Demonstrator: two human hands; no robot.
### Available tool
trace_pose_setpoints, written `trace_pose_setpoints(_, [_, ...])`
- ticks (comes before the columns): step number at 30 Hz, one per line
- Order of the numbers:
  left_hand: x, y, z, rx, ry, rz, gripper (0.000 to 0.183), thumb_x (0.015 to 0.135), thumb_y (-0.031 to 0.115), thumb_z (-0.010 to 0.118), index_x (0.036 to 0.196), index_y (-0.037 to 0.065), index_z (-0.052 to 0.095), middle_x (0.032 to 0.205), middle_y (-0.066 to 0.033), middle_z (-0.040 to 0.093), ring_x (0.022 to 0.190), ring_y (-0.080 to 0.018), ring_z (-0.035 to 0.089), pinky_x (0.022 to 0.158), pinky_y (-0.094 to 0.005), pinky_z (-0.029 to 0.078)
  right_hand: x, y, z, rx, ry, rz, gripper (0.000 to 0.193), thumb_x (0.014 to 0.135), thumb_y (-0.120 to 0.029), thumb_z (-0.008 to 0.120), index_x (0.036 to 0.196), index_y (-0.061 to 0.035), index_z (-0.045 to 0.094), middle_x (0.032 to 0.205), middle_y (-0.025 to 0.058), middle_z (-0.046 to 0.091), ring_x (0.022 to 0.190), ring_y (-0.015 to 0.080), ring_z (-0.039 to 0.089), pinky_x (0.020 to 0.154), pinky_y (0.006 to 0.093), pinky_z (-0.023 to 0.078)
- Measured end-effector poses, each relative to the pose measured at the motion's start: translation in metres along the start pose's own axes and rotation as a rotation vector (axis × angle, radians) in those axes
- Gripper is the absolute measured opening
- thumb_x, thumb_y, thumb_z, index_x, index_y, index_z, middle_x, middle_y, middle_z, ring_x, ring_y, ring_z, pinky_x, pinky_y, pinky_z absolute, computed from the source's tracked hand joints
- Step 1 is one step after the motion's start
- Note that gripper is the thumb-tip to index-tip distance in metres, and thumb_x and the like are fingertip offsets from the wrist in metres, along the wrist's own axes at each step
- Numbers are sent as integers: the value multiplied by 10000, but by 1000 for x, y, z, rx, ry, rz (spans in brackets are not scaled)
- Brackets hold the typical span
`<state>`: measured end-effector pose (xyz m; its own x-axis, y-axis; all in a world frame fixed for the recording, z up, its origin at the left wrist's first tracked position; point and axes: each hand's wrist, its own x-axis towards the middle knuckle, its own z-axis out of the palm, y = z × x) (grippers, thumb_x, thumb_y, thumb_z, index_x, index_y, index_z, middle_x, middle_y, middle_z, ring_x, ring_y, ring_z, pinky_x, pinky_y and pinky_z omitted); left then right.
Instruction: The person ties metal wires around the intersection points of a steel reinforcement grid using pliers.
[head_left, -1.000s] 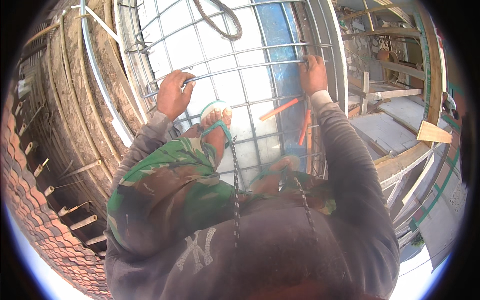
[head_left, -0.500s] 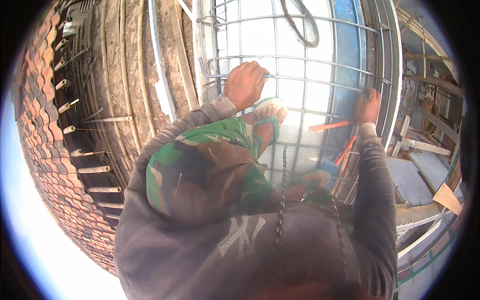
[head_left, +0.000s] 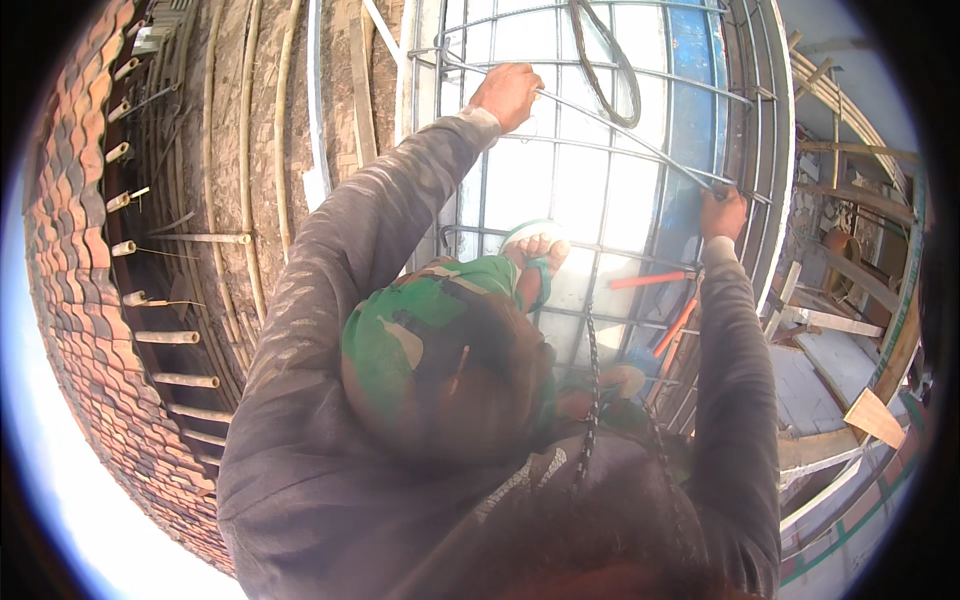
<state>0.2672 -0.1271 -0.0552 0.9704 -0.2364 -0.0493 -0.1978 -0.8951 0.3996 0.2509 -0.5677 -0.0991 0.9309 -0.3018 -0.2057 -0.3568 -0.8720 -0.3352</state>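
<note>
My left hand (head_left: 508,97) is closed around a steel reinforcing bar (head_left: 600,118), near the bar's left end. The bar slants across a grid of tied steel bars (head_left: 575,247). My right hand (head_left: 723,213) is curled at the bar's right end, and its fingertips are partly hidden. Close below that hand lie two orange handles (head_left: 652,281) of a tool whose head I cannot make out. A loop of dark wire (head_left: 630,100) rests on the grid beyond my hands. My sandalled foot (head_left: 540,245) stands within the grid, over a bright white surface.
Lengthwise bars (head_left: 757,110) run along the right side beside a pale edge (head_left: 788,150). At the left are bamboo poles (head_left: 247,120) against a rough wall and a tiled roof (head_left: 80,270). Timber boards (head_left: 840,320) lie lower down at the right.
My left hand has moved forward with its end of the bar, which now slants instead of lying nearly straight across. My right hand has shifted slightly left and down.
</note>
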Motion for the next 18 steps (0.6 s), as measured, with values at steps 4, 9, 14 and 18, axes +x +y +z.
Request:
trace_pose_setpoints(4, [0, 1, 8, 8, -28, -52, 214, 968, 147, 599, 1115, 44, 716, 1128, -117, 652, 1140, -323, 582, 1048, -448, 446, 1, 0, -2, 26, -25, -8, 350, 805, -241, 812, 1097, -71, 722, 1186, 190, 642, 1108, 380, 646, 998, 455, 503])
trace_pose_setpoints(9, [-7, 4, 25, 69, 87, 8, 229, 965, 182, 617, 1143, 70, 706, 1125, -111, 653, 1158, -320, 555, 1107, -492, 371, 3, -2, -10, 20, -58, -48, 308, 818, -208, 808, 1068, -61, 704, 1175, 191, 643, 1086, 379, 646, 984, 453, 504])
trace_pose_setpoints(14, [-7, 24, 2, 4, 91, -13, 181, 944, 223, 663, 1081, 116, 712, 1038, -64, 661, 1064, -270, 545, 1080, -456, 306, -4, -5, -18, 31, -33, -129, 254, 845, -169, 785, 1033, -53, 660, 1149, 213, 638, 1066, 411, 639, 950, 473, 502])
trace_pose_setpoints(18, [-25, 25, 17, -37, 139, 50, 151, 938, 230, 662, 1041, 122, 686, 941, -49, 618, 1017, -260, 536, 1023, -466, 307, -8, 6, -27, 18, -58, -198, 231, 858, -144, 766, 1031, -43, 651, 1075, 215, 652, 1027, 432, 641, 906, 489, 507])
